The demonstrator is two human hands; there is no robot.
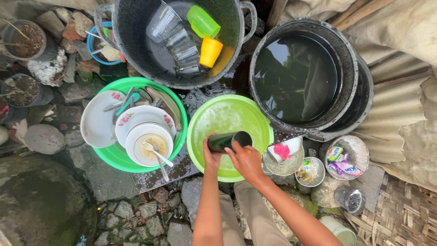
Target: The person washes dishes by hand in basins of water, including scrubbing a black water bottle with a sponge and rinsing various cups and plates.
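Over the lime-green basin (214, 118) I am gripping a dark green tumbler (226, 140) sideways, left hand (210, 157) steadying, right hand (246, 159) wrapping its rim so drips fall inside.

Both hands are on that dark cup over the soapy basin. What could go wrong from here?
The dark cup is held on its side by the left hand and right hand over the light green basin; if wet, it may slip. The plates stacked in the green tub overhang its rim and could slide off onto the stones.
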